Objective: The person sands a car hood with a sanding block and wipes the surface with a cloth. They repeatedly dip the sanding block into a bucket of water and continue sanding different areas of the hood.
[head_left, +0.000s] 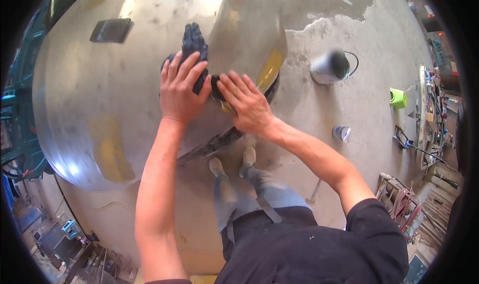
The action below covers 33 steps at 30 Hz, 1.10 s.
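Apparent rubbing of a metal panel (pixel 72 79). Left hand (pixel 180 92): fingers spread, unclenched, over dark cloth on it. Right hand (pixel 249 107): fingers extended against a black block (pixel 216 87) there; grip indeterminable. Next stroke likely needs even pressure.

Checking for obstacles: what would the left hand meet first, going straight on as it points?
The left hand would first meet the dark, crumpled bundle, which lies under its fingers and reaches out ahead of their tips; exact depth is hard to judge.
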Available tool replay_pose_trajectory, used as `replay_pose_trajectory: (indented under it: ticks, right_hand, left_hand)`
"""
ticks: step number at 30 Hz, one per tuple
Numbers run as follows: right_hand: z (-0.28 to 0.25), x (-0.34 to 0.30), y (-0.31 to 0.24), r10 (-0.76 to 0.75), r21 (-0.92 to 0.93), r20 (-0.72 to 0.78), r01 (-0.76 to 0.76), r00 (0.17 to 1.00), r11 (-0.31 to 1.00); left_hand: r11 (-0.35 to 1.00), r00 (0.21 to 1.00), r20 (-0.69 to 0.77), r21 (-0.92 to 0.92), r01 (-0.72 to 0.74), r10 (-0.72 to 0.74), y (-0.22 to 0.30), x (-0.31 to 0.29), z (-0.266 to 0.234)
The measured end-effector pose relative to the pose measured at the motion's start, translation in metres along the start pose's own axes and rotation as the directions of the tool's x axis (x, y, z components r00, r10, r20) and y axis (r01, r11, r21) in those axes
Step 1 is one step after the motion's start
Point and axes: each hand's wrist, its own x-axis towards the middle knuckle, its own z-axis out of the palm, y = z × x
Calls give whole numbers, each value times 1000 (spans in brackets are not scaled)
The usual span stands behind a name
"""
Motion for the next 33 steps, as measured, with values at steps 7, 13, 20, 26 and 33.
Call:
replay_pose_trajectory:
  ticks: [7, 13, 20, 26, 33]
  right_hand:
    - [8, -17, -8, 39, 1, -17, -39, 999, 999]
    - [7, -31, -22, 78, 25, 5, -78, 997, 997]
    - [19, -42, -40, 87, 54, -31, -86, 996, 995]
    - [22, -36, -56, 189, 90, -41, -185, 981, 979]
    - [18, -19, -54, 231, 93, -101, -222, 968, 970]
  left_hand:
    - [1000, 1000, -2, -11, 0, 0, 1, 0, 5]
    - [1000, 1000, -17, 14, 9, -9, -5, 1, 3]
    - [1000, 1000, 4, 11, 17, -17, -4, -4, 2]
    - [1000, 1000, 5, -3, 0, 0, -4, -5, 3]
    - [998, 998, 15, 12, -56, 56, -9, -5, 4]
